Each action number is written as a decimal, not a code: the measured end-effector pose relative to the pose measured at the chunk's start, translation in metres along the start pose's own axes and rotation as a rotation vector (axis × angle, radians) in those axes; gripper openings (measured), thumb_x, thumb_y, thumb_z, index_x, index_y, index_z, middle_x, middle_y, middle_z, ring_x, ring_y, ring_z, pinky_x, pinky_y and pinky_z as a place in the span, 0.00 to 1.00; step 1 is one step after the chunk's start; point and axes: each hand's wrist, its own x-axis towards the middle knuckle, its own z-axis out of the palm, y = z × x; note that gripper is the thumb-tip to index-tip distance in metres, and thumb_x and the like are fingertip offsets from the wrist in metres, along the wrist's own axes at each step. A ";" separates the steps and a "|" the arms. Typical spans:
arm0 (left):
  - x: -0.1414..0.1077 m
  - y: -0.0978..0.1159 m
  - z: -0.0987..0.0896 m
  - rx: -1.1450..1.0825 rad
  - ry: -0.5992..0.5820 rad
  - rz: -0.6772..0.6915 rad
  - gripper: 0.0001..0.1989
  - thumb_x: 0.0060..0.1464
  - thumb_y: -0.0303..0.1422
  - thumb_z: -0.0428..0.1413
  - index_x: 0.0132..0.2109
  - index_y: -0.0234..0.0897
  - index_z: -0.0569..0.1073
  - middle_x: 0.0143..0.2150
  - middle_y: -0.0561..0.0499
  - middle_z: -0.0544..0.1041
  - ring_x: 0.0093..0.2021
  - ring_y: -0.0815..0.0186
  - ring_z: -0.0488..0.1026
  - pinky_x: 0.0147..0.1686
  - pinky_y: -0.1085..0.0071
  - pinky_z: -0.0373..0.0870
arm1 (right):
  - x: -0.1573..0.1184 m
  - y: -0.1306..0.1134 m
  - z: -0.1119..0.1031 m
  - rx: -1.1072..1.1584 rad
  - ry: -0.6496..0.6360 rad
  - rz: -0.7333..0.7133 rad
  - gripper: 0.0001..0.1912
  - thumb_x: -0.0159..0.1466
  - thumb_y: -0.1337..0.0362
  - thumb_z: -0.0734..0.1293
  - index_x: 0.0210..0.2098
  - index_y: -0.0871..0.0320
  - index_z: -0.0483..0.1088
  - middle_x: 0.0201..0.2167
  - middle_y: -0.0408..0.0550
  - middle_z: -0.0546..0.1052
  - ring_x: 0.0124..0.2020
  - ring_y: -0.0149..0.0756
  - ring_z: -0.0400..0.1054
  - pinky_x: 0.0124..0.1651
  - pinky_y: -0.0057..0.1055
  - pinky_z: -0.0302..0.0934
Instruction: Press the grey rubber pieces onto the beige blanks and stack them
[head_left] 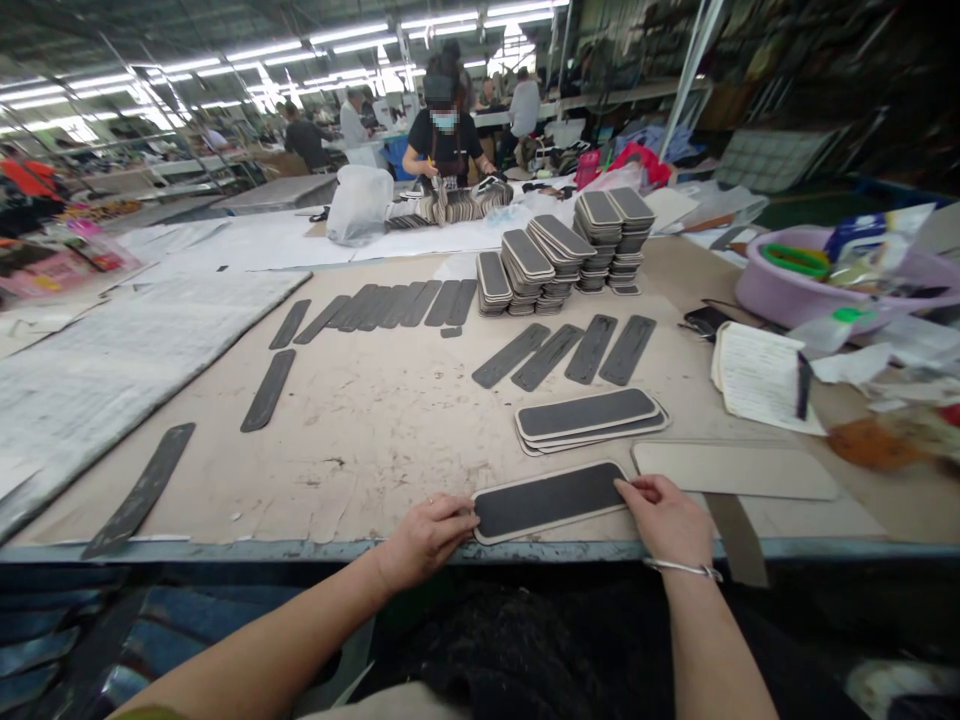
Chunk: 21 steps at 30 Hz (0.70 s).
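From my remote seat, I have the left hand (429, 540) closed lightly on the left end of the dark panel (551, 502), fingertips and thumb at its rim, while the right hand (667, 515) pinches the upper right corner. The panel lies flat, pale border showing, along the front edge of the table (360, 400). With so little of each end held, I judge that an uneven pull could twist it or slip a corner free, and being so near the edge, it could slide off. Just beyond sits a short pile (589, 415), its layers already fanned out; a careless push could skew them further. The pale board (735, 472) beside the right wrist could catch the bracelet (684, 570). Farther off, dark strips (628, 350) lie slanted, and the tall stacks (525, 255) behind them look uneven enough to topple if knocked.
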 end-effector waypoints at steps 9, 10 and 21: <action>-0.006 -0.009 0.003 0.106 -0.067 0.100 0.14 0.58 0.25 0.48 0.49 0.37 0.72 0.50 0.43 0.73 0.42 0.64 0.70 0.43 0.65 0.70 | -0.004 -0.006 -0.004 0.034 0.021 -0.036 0.15 0.55 0.49 0.61 0.28 0.53 0.70 0.24 0.42 0.76 0.29 0.36 0.68 0.32 0.31 0.55; -0.006 -0.009 0.003 0.105 -0.072 0.102 0.15 0.58 0.25 0.48 0.49 0.37 0.72 0.50 0.43 0.73 0.42 0.64 0.70 0.43 0.65 0.70 | -0.004 -0.006 -0.004 0.033 0.022 -0.039 0.15 0.55 0.49 0.61 0.28 0.53 0.70 0.25 0.42 0.76 0.30 0.36 0.68 0.33 0.31 0.55; -0.004 -0.006 0.003 0.097 -0.099 0.090 0.15 0.57 0.24 0.47 0.50 0.37 0.71 0.50 0.43 0.73 0.43 0.63 0.68 0.43 0.64 0.70 | -0.004 -0.007 -0.003 -0.024 0.015 -0.044 0.13 0.58 0.51 0.61 0.28 0.53 0.70 0.24 0.40 0.75 0.29 0.34 0.67 0.32 0.29 0.53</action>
